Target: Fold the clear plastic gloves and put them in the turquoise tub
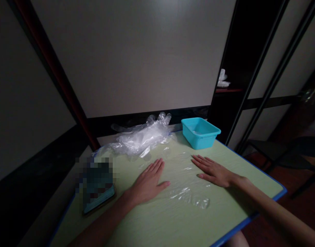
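Fingers (154, 168) of the left hand (147, 183) lie straight and close together, pointing toward about one o'clock, with the thumb splayed out to three o'clock; the palm is pressed flat on the table and grips nothing. The right hand (214, 171) is flat as well, its fingers extended toward ten o'clock and slightly fanned, thumb tucked along the near side, holding nothing. Between and under the two hands lies a clear plastic sheet (188, 195), thin and wrinkled, spread on the pale green table (173, 226); the left thumb and the right fingertips rest on it, and its shiny creases show most at six o'clock from the gap between the hands. How far the sheet runs under each palm cannot be told. At twelve o'clock from the left hand, near the far table edge, sits a crumpled pile of clear plastic gloves (144, 137), apart from both hands. At twelve o'clock from the right hand stands a turquoise plastic tub (200, 132), upright at the far corner, just beside the pile. At nine o'clock from the left hand a phone (98, 199) lies flat near the table's left edge.
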The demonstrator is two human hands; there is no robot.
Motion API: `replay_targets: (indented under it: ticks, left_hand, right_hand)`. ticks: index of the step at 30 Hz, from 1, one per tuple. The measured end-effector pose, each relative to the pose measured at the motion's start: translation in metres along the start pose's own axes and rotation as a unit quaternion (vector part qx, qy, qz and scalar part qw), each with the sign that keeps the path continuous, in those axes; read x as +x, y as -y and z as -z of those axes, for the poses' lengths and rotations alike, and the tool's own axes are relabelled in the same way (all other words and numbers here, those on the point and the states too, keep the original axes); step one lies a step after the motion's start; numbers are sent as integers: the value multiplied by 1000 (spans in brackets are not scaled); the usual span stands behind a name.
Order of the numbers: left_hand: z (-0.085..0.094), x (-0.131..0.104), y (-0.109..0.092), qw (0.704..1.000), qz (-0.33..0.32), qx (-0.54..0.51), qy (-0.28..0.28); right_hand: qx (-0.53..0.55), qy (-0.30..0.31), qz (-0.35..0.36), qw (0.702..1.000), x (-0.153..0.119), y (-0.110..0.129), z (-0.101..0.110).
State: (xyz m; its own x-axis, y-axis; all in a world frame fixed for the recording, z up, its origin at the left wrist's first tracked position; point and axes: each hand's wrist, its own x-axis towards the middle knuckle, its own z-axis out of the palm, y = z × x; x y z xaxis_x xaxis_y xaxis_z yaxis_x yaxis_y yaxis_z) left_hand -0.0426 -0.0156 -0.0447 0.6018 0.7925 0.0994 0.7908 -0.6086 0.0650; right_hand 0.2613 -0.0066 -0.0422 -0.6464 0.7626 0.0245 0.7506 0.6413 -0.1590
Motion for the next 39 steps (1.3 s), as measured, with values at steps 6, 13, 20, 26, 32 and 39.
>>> replay_targets:
  ticks: [6, 13, 20, 26, 32, 39]
  left_hand:
    - [-1, 0, -2, 1000, 4, 6, -2]
    - [1, -1, -4, 1000, 7, 11, 4]
    - [0, 0, -3, 1000, -4, 19, -3]
    - [-2, 0, 11, 999, -4, 39, 12]
    - [15, 5, -12, 999, -27, 21, 6]
    - [3, 49, -91, 995, -94, -11, -11]
  right_hand:
    - [6, -60, -16, 998, 3, 39, -1]
    - [-41, -29, -6, 999, -5, 64, -14]
    - [-45, -52, 2, 998, -14, 52, -14]
    - [-49, -59, 4, 997, -13, 52, -17]
    - [-44, -73, 5, 996, -13, 51, -20]
    - [-37, -83, -1, 996, -12, 48, -26]
